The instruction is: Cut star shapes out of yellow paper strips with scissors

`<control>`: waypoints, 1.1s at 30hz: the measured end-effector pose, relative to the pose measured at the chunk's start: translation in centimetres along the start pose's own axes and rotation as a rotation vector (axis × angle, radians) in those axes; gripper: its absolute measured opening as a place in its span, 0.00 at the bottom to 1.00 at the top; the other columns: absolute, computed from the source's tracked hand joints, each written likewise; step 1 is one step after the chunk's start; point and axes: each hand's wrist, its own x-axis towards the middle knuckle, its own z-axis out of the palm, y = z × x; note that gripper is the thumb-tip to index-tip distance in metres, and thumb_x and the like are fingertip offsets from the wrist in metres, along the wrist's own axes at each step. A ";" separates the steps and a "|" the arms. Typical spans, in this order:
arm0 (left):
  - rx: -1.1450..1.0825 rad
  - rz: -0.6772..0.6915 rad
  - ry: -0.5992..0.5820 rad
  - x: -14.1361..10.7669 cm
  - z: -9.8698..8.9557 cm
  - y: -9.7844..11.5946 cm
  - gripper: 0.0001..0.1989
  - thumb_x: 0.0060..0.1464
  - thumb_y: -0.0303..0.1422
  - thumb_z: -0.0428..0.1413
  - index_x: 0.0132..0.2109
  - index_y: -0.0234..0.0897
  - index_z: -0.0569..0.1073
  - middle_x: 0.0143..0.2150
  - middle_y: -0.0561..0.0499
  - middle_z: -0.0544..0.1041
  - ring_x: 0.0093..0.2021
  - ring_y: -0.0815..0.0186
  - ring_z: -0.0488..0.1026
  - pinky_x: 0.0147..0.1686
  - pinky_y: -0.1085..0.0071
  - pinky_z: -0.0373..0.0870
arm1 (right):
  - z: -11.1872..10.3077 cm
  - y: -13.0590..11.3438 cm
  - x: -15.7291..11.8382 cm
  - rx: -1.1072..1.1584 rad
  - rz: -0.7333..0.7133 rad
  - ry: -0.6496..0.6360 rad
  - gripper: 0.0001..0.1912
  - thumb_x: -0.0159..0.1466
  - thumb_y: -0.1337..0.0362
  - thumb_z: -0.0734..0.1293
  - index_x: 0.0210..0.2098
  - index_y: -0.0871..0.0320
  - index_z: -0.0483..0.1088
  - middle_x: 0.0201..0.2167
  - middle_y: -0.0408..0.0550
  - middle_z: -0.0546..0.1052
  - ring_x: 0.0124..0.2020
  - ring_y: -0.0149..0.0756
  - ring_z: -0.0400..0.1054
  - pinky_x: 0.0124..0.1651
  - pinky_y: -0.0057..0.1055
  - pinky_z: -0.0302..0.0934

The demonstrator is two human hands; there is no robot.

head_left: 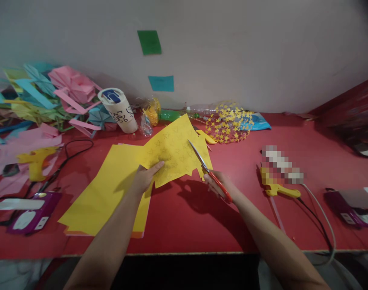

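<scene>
Worktop (177, 233): red, flat, smooth-looking, with a slight sheen.
Paper stack (113, 173): yellow sheets lying flat, corners slightly fanned, orange and pink edges beneath; the loose layers would probably slide.
Held yellow sheet (171, 149): raised above the worktop, partly over the stack's right side; thin, gently bowed, marked with small angular outlines and grey smudges, notched at its lower right. Likely very light, limp across its width and easily creased. Best pinched flat at a broad uncut margin, away from the narrow cut tabs, which could tear.
Star-dotted sheet (229, 125): clear, rounded, yellow stars; probably flimsy plastic.
Scissors (220, 187): slim metal blades, glossy red handles; rigid, heavier than paper, likely slick, so held securely by the loops.
Left hand (146, 176): pinching the sheet's lower left edge, thumb on top.
Right hand (225, 180): closed around the scissor handles; whether its fingertips touch the sheet cannot be told.
</scene>
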 end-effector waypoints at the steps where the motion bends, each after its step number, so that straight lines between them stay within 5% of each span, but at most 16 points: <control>1: -0.001 0.003 0.000 0.0 0.0 0.0 0.30 0.33 0.44 0.72 0.45 0.37 0.78 0.44 0.43 0.83 0.55 0.44 0.76 0.61 0.48 0.67 | 0.0 -0.1 0.0 -0.004 0.009 0.006 0.27 0.57 0.36 0.63 0.24 0.53 0.58 0.12 0.34 0.57 0.13 0.28 0.54 0.24 0.31 0.59; 20: 0.101 -0.082 -0.036 -0.7 0.3 0.9 0.37 0.31 0.47 0.71 0.50 0.37 0.76 0.44 0.41 0.83 0.53 0.44 0.77 0.56 0.49 0.71 | 0.0 -0.4 0.0 0.014 0.011 -0.018 0.28 0.56 0.34 0.61 0.24 0.53 0.56 0.12 0.34 0.60 0.10 0.25 0.52 0.16 0.26 0.48; 33: 0.088 -0.124 -0.080 -1.0 0.6 -0.2 0.32 0.39 0.42 0.69 0.52 0.38 0.76 0.50 0.41 0.82 0.55 0.49 0.76 0.58 0.53 0.70 | 0.7 0.5 0.3 0.135 -0.032 -0.023 0.23 0.61 0.41 0.61 0.25 0.53 0.57 0.08 0.32 0.57 0.10 0.26 0.53 0.19 0.27 0.57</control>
